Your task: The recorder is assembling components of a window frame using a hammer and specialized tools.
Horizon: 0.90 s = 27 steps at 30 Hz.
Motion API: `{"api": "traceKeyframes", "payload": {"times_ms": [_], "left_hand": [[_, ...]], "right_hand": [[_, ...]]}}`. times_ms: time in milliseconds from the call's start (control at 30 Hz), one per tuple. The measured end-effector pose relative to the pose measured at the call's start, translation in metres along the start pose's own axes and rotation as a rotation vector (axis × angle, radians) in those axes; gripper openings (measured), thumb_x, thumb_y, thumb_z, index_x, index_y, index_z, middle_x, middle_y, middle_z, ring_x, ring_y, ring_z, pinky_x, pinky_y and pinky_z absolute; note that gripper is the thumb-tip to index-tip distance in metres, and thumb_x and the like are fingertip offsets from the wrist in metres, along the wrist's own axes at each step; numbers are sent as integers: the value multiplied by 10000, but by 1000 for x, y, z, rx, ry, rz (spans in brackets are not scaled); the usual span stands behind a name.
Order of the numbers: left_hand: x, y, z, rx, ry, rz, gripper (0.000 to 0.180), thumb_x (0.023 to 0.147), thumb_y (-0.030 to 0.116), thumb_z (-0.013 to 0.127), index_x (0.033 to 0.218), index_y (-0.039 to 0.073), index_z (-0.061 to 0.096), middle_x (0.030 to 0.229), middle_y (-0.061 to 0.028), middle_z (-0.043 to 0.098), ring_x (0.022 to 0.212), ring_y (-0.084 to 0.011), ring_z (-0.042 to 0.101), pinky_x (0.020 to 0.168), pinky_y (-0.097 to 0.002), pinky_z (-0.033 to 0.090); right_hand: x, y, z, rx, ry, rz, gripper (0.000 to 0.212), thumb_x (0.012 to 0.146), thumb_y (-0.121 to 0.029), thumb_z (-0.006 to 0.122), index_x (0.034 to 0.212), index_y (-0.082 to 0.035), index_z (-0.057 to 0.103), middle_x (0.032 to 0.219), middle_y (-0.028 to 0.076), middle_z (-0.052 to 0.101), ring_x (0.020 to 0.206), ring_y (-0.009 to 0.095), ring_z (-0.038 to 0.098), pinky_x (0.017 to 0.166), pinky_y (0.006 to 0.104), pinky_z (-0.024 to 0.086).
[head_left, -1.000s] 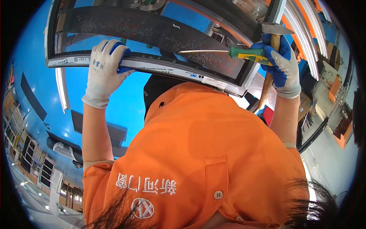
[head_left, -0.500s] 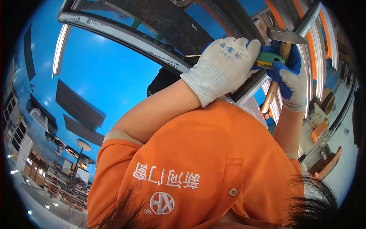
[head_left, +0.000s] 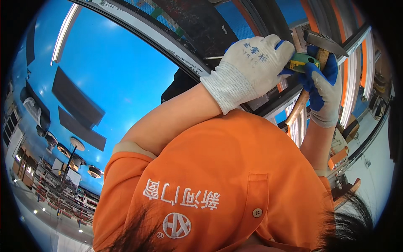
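Observation:
My left hand [head_left: 256, 63], in a white knitted glove with a blue coating, is closed, its curled fingers against the left end of a green and yellow tape measure [head_left: 300, 63]. The fingertips are mostly hidden behind the back of the hand. In a like glove, my right hand [head_left: 323, 88] is wrapped round the wooden handle of a hammer [head_left: 298, 107], and its thumb lies by the tape measure. The dark metal hammer head points up and to the right. A thin pale strip [head_left: 215, 57] shows left of my left glove; what it is, I cannot tell.
A long dark frame profile with a pale edge [head_left: 147, 31] runs slantwise beneath my hands. Dark and orange-edged bars [head_left: 310, 17] lie beyond, with light profiles [head_left: 354, 80] at the right. Dark flat strips [head_left: 77, 98] lie on the blue surface at left.
My hands, with the hammer and tape measure, have shifted slightly right in view. The frame and the background at left have slid up and left as the view turned.

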<state>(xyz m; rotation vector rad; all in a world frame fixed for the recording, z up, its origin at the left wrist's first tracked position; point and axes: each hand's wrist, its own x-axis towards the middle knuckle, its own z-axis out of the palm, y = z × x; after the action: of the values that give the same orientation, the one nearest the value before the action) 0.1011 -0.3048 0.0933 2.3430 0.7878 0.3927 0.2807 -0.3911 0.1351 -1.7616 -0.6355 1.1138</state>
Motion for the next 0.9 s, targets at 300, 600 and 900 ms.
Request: {"api": "traceKeyframes", "payload": {"times_ms": [300, 600, 900], "left_hand": [[-2, -3, -1, -102, 92, 11, 480, 815, 306, 779, 1193, 100, 567, 1100, -113, 654, 902, -272, 691, 794, -286, 575], [-6, -11, -6, -144, 133, 42, 500, 793, 299, 796, 1193, 93, 577, 1100, -112, 660, 892, -275, 690, 810, -287, 571], [-6, -12, -8, -201, 200, 19, 511, 783, 298, 806, 1191, 88, 580, 1085, -106, 667, 885, -282, 693, 814, -289, 567]], "right_hand": [[-2, -16, 7, -65, -12, -109, 597, 778, -136, 789, 1298, 10, 535, 1105, 167, 659, 930, 268, 691, 875, 343, 559], [-3, -27, 16, -82, -52, -189, 660, 733, -80, 837, 1312, -15, 526, 1160, 163, 655, 1030, 296, 675, 959, 412, 533], [1, -35, 20, -132, -62, -248, 688, 713, -54, 860, 1313, -26, 523, 1163, 155, 655, 1041, 306, 672, 968, 421, 529]]}}
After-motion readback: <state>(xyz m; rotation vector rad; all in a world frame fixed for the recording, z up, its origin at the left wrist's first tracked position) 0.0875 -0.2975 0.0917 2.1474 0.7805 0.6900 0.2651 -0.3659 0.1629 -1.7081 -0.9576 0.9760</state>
